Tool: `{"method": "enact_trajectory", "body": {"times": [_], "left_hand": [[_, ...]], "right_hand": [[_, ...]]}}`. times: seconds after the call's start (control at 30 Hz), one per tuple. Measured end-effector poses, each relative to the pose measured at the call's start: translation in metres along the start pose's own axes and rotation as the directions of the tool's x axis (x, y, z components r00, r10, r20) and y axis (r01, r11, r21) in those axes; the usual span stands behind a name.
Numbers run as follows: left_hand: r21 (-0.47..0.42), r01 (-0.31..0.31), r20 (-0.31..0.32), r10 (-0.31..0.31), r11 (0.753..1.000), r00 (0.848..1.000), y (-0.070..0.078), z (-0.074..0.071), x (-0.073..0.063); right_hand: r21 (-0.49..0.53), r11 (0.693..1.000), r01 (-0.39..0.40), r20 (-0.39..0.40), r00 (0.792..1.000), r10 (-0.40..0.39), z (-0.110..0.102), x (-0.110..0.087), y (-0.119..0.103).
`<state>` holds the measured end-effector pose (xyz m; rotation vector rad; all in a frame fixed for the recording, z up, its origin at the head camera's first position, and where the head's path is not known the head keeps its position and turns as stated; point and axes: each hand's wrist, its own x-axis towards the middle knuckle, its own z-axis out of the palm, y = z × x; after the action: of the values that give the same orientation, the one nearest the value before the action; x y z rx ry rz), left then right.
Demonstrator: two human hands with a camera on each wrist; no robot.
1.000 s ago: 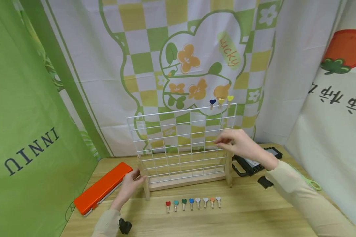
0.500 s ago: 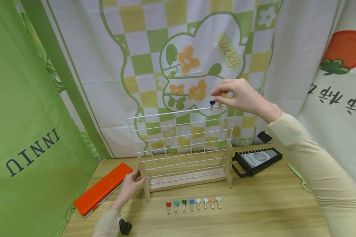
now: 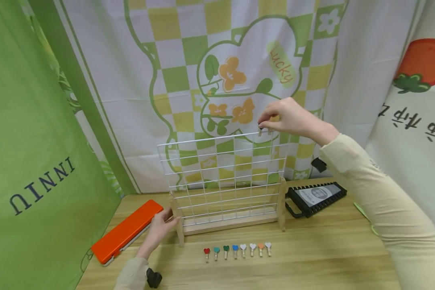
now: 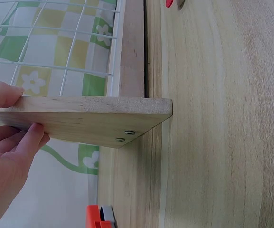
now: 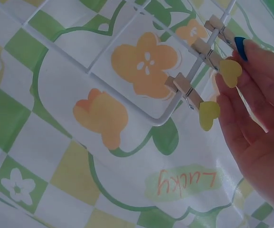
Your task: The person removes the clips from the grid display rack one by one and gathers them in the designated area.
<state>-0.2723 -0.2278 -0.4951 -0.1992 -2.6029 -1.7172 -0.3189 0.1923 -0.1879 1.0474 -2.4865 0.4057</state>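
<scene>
In the head view a white wire grid rack (image 3: 232,224) stands on wooden feet. My left hand (image 3: 159,229) grips its left wooden side piece (image 4: 89,114), thumb on one face and fingers on the other. At the top right corner my right hand (image 3: 290,117) pinches a dark blue heart clothespin (image 5: 240,47), which is clipped on the top wire. Two yellow heart clothespins, one nearer (image 5: 231,72) and one by the corner (image 5: 209,115), sit beside it on that wire. In front of the rack lies a row of several heart clothespins (image 3: 235,250) in mixed colours.
An orange-red case (image 3: 128,229) lies left of the rack. On the right are a black ridged holder with a pale label (image 3: 317,197) and light green scissors (image 3: 364,213), partly behind the right sleeve. Patterned cloth (image 3: 188,48) hangs close behind the rack.
My right hand has risen from in front of the grid to the top wire, then shifted slightly onto the dark blue clothespin. My left hand keeps its hold on the rack.
</scene>
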Motion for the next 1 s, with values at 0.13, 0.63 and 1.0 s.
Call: {"method": "enact_trajectory", "body": {"times": [0.13, 0.63, 1.0], "left_hand": [[0.001, -0.006, 0.003, 0.006, 1.0, 1.0, 0.0, 0.0, 0.0], [-0.012, -0.019, -0.017, 0.019, 1.0, 1.0, -0.001, 0.001, 0.0], [-0.005, -0.025, -0.004, 0.025, 1.0, 1.0, 0.002, 0.0, -0.001]], "right_hand": [[-0.022, 1.0, 0.011, -0.013, 1.0, -0.011, 0.001, 0.0, -0.002], [-0.027, 0.996, 0.085, -0.157, 0.984, -0.088, 0.002, -0.006, -0.005], [0.034, 0.978, 0.208, -0.257, 0.947, -0.192, 0.0, -0.033, -0.024]]}}
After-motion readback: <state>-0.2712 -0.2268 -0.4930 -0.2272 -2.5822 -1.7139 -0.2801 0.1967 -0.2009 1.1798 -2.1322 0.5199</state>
